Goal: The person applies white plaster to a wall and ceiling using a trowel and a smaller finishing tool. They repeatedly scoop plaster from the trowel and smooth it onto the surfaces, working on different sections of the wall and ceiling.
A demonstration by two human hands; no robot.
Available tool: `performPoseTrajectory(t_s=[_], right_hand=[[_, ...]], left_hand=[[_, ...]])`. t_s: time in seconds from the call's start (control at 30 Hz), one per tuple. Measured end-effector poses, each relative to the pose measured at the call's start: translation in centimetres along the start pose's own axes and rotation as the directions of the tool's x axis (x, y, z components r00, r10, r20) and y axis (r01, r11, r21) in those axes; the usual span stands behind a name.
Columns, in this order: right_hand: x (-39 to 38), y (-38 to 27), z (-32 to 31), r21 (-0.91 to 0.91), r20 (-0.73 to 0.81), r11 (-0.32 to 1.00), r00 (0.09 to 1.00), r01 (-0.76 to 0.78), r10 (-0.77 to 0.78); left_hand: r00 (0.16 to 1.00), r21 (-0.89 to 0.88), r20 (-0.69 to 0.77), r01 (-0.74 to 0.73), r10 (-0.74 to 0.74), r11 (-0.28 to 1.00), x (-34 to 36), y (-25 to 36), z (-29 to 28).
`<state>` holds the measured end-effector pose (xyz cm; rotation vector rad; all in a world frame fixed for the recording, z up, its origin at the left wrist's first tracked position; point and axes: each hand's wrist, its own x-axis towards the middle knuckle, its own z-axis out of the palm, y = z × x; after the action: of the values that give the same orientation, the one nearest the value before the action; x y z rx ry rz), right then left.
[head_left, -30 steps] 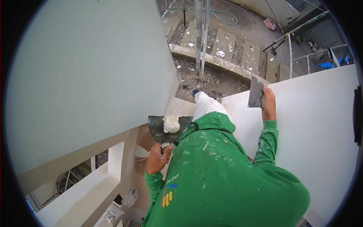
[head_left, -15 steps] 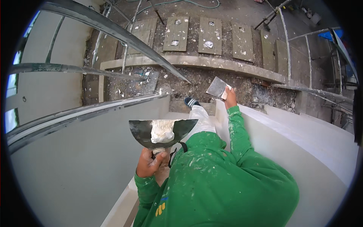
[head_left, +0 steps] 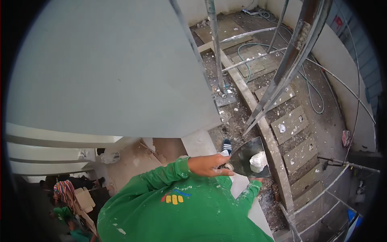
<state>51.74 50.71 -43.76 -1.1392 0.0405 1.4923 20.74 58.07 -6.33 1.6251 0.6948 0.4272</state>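
Note:
My left hand [head_left: 210, 165] is wrapped round the handle of a half-round putty scraper [head_left: 241, 158], whose dark blade faces right. A thick lump of white putty [head_left: 258, 161] sits on the blade near its straight edge. Behind that blade, only a sliver of my right hand [head_left: 259, 180] shows at the end of its green sleeve [head_left: 249, 194]. Its fingers are hidden, and so is anything they hold. Beyond the scraper, my dark striped shoe [head_left: 227, 145] shows.
A large smooth grey wall [head_left: 109, 68] fills the upper left. A slanting metal beam [head_left: 278, 76] and scaffold poles [head_left: 214, 38] rise at right, above boards [head_left: 289, 124] and a hose [head_left: 318, 94]. At lower left are people, one with a striped cloth [head_left: 64, 190].
My view has swung left, bringing the grey wall and people in. My left hand and putty scraper have moved right, in front of my right hand; the square metal scraper it held is hidden.

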Motion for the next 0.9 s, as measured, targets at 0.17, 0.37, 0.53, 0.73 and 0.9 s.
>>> performPoseTrajectory(t_s=[0.17,0.37,0.53,0.73,0.9], right_hand=[[2.6,-1.6,2.8,-0.18,0.098,0.96,0.967,-0.214,0.234],[3.7,-1.2,8.2,-0.356,0.154,0.873,0.901,-0.333,0.406],[3.6,-1.1,12.4,-0.433,0.209,0.826,0.851,-0.361,0.481],[3.8,-2.3,15.3,-0.421,0.301,0.827,0.803,-0.372,0.515],[-0.2,-3.1,20.4,-0.263,0.607,0.905,0.672,-0.333,0.424]], left_hand=[[0.98,-0.018,-0.158,-0.125,0.121,0.992,-3.1,-2.0,0.5],[0.936,0.057,-0.32,-0.138,0.149,0.989,-7.2,-2.9,0.0],[0.859,0.043,-0.44,-0.269,0.26,0.962,-9.3,-3.3,-0.3],[0.849,-0.034,-0.49,-0.245,0.198,0.969,-10.1,-3.6,-0.4],[0.848,-0.026,-0.507,-0.197,0.157,0.98,-8.7,-4.4,-0.7]])
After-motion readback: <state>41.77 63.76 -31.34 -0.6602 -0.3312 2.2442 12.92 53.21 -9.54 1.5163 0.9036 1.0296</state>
